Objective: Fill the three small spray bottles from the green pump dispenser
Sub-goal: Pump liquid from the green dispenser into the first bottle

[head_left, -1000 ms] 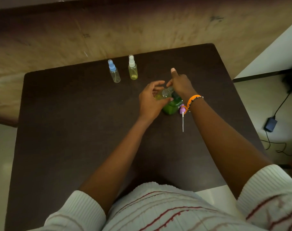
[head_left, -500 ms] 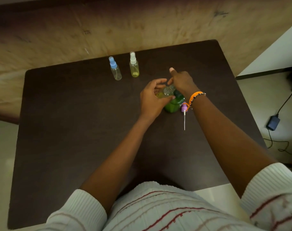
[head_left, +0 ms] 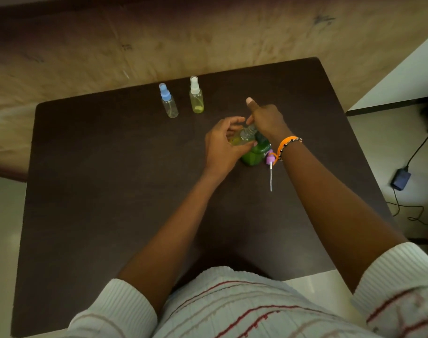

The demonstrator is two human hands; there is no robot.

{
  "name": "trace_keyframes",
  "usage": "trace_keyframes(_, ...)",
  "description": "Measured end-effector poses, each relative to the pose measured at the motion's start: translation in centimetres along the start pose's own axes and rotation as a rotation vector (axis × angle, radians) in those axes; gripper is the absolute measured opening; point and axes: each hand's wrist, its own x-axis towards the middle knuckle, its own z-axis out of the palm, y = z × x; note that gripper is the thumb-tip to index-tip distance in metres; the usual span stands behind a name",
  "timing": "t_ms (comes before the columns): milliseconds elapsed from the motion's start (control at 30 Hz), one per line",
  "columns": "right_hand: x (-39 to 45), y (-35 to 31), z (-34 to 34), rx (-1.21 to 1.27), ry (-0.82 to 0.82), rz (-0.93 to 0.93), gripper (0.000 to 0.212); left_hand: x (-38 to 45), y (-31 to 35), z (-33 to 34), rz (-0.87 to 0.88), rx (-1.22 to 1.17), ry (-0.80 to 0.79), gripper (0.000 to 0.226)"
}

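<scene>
The green pump dispenser (head_left: 254,153) stands near the middle of the dark table (head_left: 110,191). My left hand (head_left: 222,145) grips a small uncapped spray bottle (head_left: 243,137), tilted with its mouth at the pump. My right hand (head_left: 265,118) lies over the pump head, which it hides, with one finger sticking up. A purple spray cap (head_left: 270,159) with its white dip tube lies on the table to the right of the dispenser. A blue-capped bottle (head_left: 168,101) and a white-capped bottle (head_left: 196,96) holding yellowish liquid stand upright at the table's far side.
The table ends at a tan wall (head_left: 208,40) behind. A black adapter (head_left: 400,179) with a trailing cord lies on the pale floor to the right. My striped white sleeves and top fill the bottom of the view.
The hands, the tilted bottle and the dispenser keep the same pose. Only the camera view shifts slightly.
</scene>
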Motion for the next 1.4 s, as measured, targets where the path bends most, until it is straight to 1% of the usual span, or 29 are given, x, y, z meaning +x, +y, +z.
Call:
trace_keyframes(67,-0.1,0.1,-0.1,0.016,-0.005,0.009,0.057,-0.1,0.0,0.1,0.006,-0.006,0.001,0.053)
trace_keyframes(133,0.0,0.2,0.2,-0.004,0.044,0.01,0.06,-0.1,-0.1,0.2,0.002,-0.007,0.005,0.052)
trace_keyframes(300,-0.1,0.2,0.8,-0.025,0.133,0.01,0.052,0.1,-0.4,0.2,-0.009,0.004,0.009,0.052)
trace_keyframes(367,0.0,0.1,0.7,-0.028,0.11,0.01,0.054,0.2,-0.4,0.1,0.001,0.004,0.007,0.053)
trace_keyframes(467,0.0,-0.1,0.0,-0.009,0.007,0.02,0.056,0.1,0.0,0.0,0.015,0.003,0.003,0.054)
trace_keyframes(533,-0.1,0.1,-0.1,0.004,-0.012,0.023,0.055,0.0,0.1,0.0,0.022,-0.001,0.003,0.054)
trace_keyframes(700,-0.2,0.3,0.7,-0.014,0.128,0.015,0.053,0.0,0.0,-0.1,0.022,0.023,-0.013,0.053)
trace_keyframes(767,-0.1,0.2,0.7,-0.029,0.148,0.018,0.055,0.1,0.0,-0.1,0.022,0.028,-0.018,0.055)
trace_keyframes(867,0.0,0.2,0.4,-0.057,0.067,0.017,0.064,0.3,-0.1,-0.3,0.038,0.045,-0.021,0.056)
trace_keyframes(967,-0.1,0.2,0.1,-0.002,-0.034,0.019,0.062,0.1,-0.1,-0.3,0.053,0.046,-0.017,0.054)
trace_keyframes(1200,0.5,0.4,0.2,0.017,0.013,0.0,0.045,0.3,-0.2,-0.1,0.053,0.032,-0.013,0.054)
trace_keyframes(1300,0.3,0.0,0.0,0.019,-0.001,-0.003,0.051,0.5,-0.3,-0.1,0.052,0.032,-0.014,0.055)
trace_keyframes(1400,0.0,0.0,-0.3,0.028,-0.064,0.017,0.059,0.3,-0.3,-0.2,0.049,0.029,-0.017,0.055)
